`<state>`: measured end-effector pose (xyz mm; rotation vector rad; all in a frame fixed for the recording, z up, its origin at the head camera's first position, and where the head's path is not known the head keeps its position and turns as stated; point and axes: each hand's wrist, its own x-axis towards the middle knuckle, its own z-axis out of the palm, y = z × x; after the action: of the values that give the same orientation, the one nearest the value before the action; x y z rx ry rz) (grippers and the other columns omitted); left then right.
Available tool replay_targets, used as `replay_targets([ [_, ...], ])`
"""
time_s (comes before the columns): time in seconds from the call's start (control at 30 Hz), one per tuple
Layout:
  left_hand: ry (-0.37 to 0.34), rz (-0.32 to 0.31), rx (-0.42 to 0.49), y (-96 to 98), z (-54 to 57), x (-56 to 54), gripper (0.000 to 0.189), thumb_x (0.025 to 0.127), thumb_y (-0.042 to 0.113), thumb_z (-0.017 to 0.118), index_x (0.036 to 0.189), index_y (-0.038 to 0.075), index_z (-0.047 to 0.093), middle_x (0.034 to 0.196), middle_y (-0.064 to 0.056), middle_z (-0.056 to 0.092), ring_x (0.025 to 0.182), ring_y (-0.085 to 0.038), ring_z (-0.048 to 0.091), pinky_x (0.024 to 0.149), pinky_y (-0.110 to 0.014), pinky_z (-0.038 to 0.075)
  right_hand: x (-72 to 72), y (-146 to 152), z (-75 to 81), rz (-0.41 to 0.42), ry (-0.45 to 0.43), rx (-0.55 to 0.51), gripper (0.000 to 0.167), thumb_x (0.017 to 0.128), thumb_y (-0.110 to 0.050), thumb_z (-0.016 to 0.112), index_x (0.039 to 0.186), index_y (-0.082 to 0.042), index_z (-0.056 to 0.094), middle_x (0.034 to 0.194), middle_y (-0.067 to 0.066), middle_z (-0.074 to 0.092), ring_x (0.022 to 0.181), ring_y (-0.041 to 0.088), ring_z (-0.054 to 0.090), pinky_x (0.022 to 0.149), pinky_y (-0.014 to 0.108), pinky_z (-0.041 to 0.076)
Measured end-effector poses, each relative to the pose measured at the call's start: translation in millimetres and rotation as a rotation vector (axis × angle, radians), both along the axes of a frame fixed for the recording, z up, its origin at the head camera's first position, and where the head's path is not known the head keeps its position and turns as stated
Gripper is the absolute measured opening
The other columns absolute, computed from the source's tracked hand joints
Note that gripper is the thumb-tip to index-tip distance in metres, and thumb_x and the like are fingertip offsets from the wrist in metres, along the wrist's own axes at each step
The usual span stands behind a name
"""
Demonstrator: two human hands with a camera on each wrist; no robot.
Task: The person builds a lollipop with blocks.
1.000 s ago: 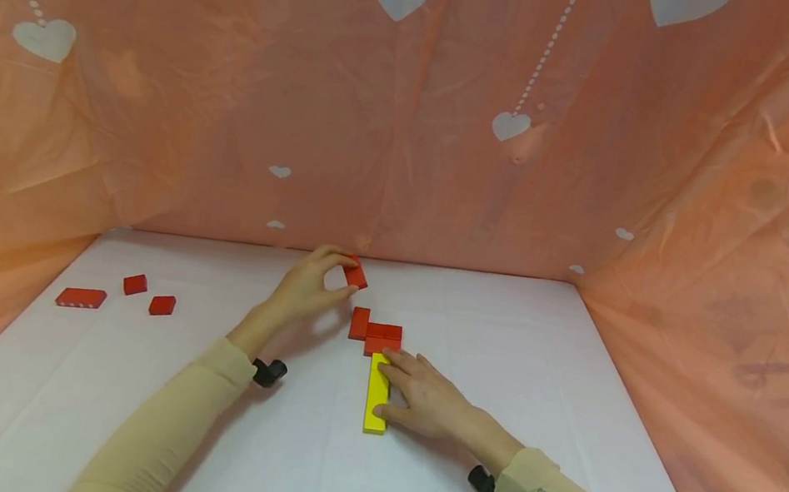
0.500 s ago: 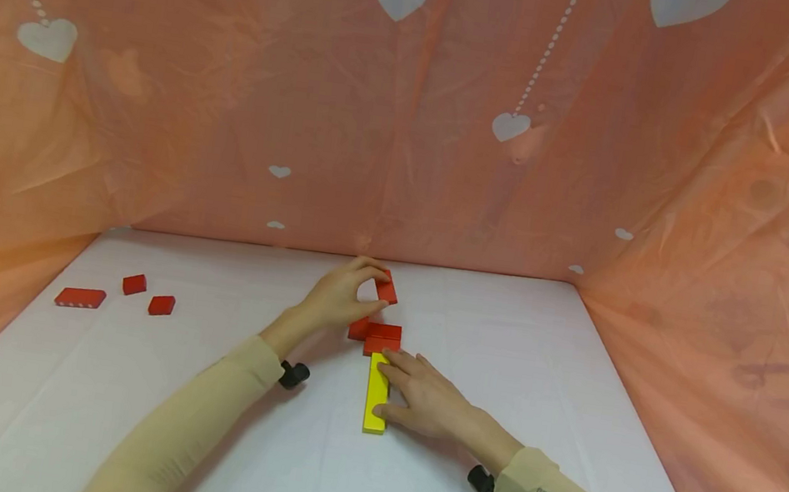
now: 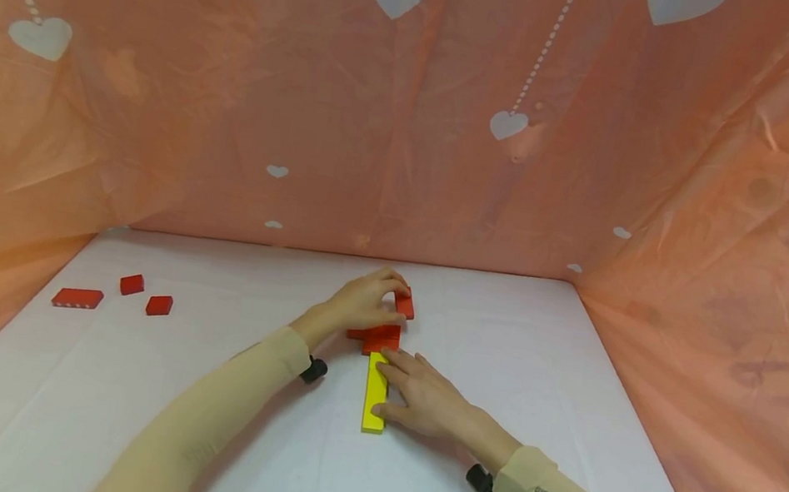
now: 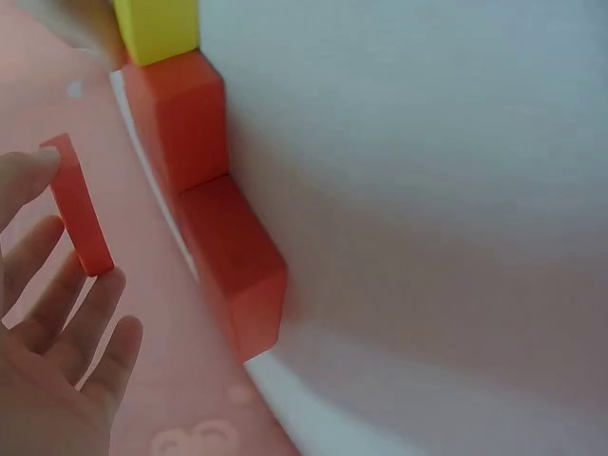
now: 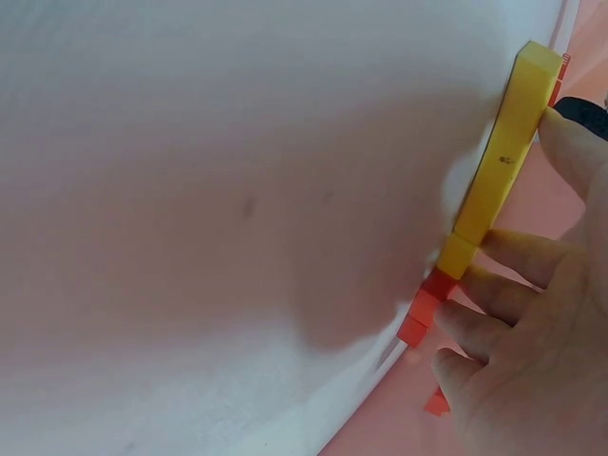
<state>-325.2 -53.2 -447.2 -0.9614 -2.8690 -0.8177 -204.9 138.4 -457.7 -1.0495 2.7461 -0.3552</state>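
My left hand [image 3: 364, 299] pinches a small red block [image 3: 405, 303] between thumb and fingertips, above the far right corner of a red block group [image 3: 381, 338] on the table. In the left wrist view, that held block [image 4: 82, 209] is tilted and apart from the standing red blocks [image 4: 242, 256]. My right hand [image 3: 422, 393] rests against the right side of a long yellow block [image 3: 375, 403], fingers fairly straight. A short yellow piece [image 5: 457, 255] joins its far end in the right wrist view, with red blocks [image 5: 423, 309] following. The left hand partly hides the red group.
Three loose red blocks lie at the table's left: a long one with pale dots [image 3: 77, 298] and two small ones, one farther back [image 3: 132, 284] and one nearer [image 3: 159, 305]. An orange cloth [image 3: 392, 153] with hearts encloses the white table [image 3: 540, 342] at back and sides.
My left hand has carried the pinched red block rightward and a little nearer, passing over the red group. My right hand has stayed at the yellow block.
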Motion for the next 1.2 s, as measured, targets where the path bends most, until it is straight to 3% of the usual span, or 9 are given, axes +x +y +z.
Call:
replay_targets([
  [0.3,-0.026,-0.049,-0.042,10.4,-8.1,-10.3,0.043,0.094,0.034,0.079,0.13,0.012,0.07,0.139,-0.007,0.06,0.126,-0.025,0.058,0.113,-0.042,0.046,0.0,-1.4,0.0,-0.013,-0.006,0.008,0.07,0.098,-0.047,0.069,0.151,-0.004,0.053,0.163,0.015,0.04,0.15,0.031,0.038,0.125,0.052,0.026],
  [0.73,-0.138,-0.087,-0.136,18.2,-11.5,-9.3,0.04,0.093,0.031,0.08,0.128,0.013,0.071,0.136,-0.005,0.06,0.119,-0.023,0.058,0.11,-0.041,0.048,-0.6,-0.3,-1.9,-0.005,0.005,0.017,0.071,0.1,-0.05,0.067,0.152,-0.004,0.052,0.164,0.015,0.039,0.152,0.032,0.036,0.125,0.053,0.026],
  [1.0,-0.104,-0.059,-0.151,20.4,-11.6,-10.9,0.034,0.099,0.034,0.072,0.126,0.013,0.072,0.136,-0.005,0.062,0.121,-0.023,0.059,0.111,-0.043,0.048,-1.1,-0.3,-1.5,-0.009,-0.006,0.01,0.071,0.099,-0.049,0.068,0.152,-0.005,0.052,0.164,0.014,0.04,0.151,0.032,0.037,0.125,0.052,0.025],
  [1.2,-0.099,-0.031,-0.169,24.4,-10.9,-10.8,0.038,0.101,0.03,0.07,0.133,0.01,0.068,0.13,-0.007,0.064,0.112,-0.022,0.061,0.108,-0.041,0.05,-0.5,0.5,-1.4,-0.007,-0.004,0.008,0.071,0.099,-0.048,0.068,0.152,-0.004,0.052,0.164,0.014,0.039,0.152,0.03,0.035,0.126,0.051,0.024],
])
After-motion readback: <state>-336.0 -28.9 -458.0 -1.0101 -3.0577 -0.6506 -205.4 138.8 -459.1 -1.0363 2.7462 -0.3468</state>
